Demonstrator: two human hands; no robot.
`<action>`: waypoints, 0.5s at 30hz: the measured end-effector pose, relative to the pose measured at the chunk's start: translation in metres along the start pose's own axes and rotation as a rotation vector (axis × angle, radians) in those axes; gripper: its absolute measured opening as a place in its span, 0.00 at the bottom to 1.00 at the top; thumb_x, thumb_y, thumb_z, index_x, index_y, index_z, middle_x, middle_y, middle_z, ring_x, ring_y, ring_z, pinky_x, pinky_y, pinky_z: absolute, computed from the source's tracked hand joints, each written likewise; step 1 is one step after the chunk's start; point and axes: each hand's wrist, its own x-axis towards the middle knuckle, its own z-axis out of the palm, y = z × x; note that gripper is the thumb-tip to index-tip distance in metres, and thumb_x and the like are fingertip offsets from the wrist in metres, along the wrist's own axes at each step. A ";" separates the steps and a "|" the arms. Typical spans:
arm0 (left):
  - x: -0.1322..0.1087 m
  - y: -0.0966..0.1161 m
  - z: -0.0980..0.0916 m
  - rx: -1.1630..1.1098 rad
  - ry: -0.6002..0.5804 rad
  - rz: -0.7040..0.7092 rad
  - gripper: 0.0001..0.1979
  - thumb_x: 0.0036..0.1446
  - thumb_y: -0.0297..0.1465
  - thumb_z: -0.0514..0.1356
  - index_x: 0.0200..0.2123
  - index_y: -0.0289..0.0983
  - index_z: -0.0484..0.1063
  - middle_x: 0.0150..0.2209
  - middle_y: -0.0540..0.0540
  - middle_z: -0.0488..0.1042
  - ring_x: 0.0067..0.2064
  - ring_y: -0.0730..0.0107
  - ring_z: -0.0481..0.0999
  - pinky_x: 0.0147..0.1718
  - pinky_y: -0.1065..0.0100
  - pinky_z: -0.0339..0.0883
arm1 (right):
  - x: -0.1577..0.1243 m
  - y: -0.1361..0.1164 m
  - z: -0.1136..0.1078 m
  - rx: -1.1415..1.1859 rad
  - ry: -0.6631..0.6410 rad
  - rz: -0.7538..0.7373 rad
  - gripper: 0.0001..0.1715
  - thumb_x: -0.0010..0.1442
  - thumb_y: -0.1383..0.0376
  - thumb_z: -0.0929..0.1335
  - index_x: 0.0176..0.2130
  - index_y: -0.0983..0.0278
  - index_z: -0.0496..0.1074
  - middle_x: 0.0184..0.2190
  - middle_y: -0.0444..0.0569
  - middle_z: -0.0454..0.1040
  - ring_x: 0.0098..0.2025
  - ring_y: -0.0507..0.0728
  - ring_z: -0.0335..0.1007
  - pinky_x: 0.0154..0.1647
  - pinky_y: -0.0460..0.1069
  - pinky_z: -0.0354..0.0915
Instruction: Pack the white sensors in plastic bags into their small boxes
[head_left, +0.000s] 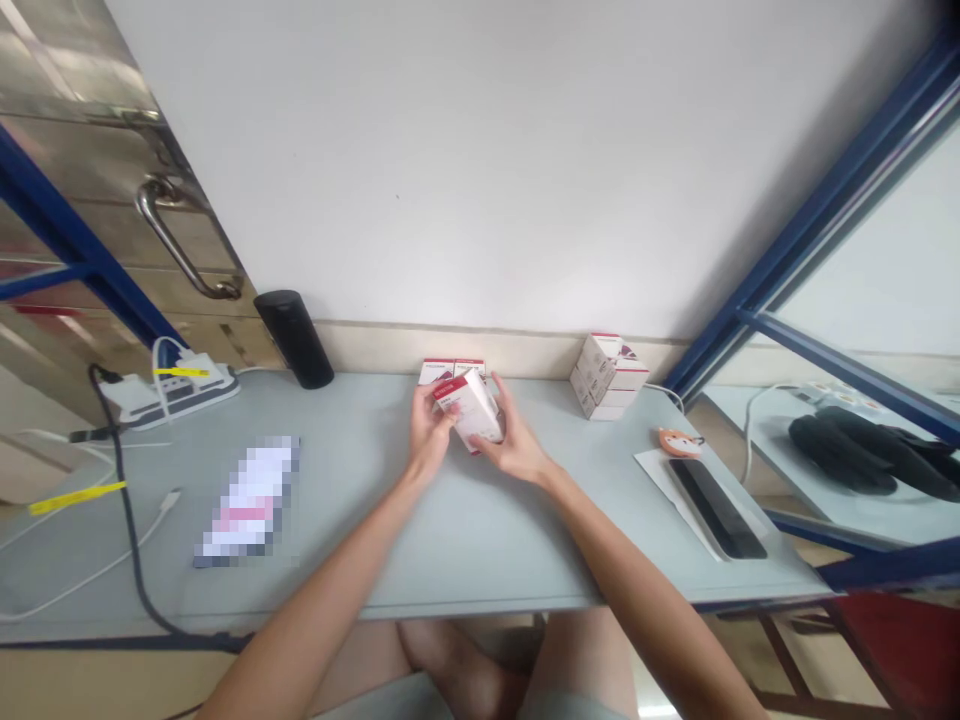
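A small white carton with a red band (472,407) is held tilted above the grey table (390,540) by both of my hands. My left hand (429,430) grips its left side with the fingers closed around it. My right hand (516,440) cups its right side and underside. Behind the held carton, a similar white and red box (450,369) stands against the wall. A stack of the same boxes (607,375) leans at the back right.
A black cylinder (294,338) stands at the back left beside a white power strip (169,388) with cables. A blurred paper (249,500) lies on the left. A black phone (716,508) on white paper and an orange tag (677,441) lie at the right.
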 end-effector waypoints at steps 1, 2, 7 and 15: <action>0.002 0.002 -0.002 0.017 0.000 -0.018 0.26 0.61 0.43 0.68 0.57 0.39 0.68 0.56 0.37 0.76 0.54 0.55 0.80 0.52 0.56 0.75 | 0.000 0.002 0.004 -0.003 0.007 0.019 0.58 0.59 0.58 0.75 0.76 0.54 0.43 0.64 0.55 0.70 0.53 0.62 0.78 0.52 0.58 0.76; 0.004 0.004 -0.004 0.077 0.007 -0.003 0.26 0.62 0.44 0.67 0.58 0.40 0.68 0.57 0.36 0.76 0.55 0.54 0.79 0.54 0.55 0.74 | 0.001 0.002 0.007 -0.047 0.025 0.028 0.56 0.60 0.58 0.74 0.76 0.55 0.45 0.63 0.55 0.72 0.53 0.63 0.77 0.53 0.59 0.76; 0.011 0.009 -0.020 0.415 0.213 0.024 0.22 0.67 0.43 0.60 0.61 0.41 0.71 0.63 0.37 0.72 0.67 0.53 0.67 0.70 0.52 0.55 | 0.025 -0.010 0.030 -0.621 0.160 0.031 0.32 0.67 0.64 0.67 0.68 0.59 0.61 0.69 0.58 0.66 0.63 0.68 0.69 0.59 0.63 0.68; 0.024 -0.020 -0.045 0.162 0.215 -0.278 0.30 0.71 0.52 0.46 0.60 0.38 0.71 0.56 0.37 0.78 0.54 0.59 0.80 0.56 0.58 0.72 | 0.081 -0.043 0.090 -0.975 -0.051 -0.181 0.29 0.65 0.64 0.69 0.63 0.69 0.70 0.63 0.69 0.69 0.64 0.73 0.62 0.63 0.63 0.58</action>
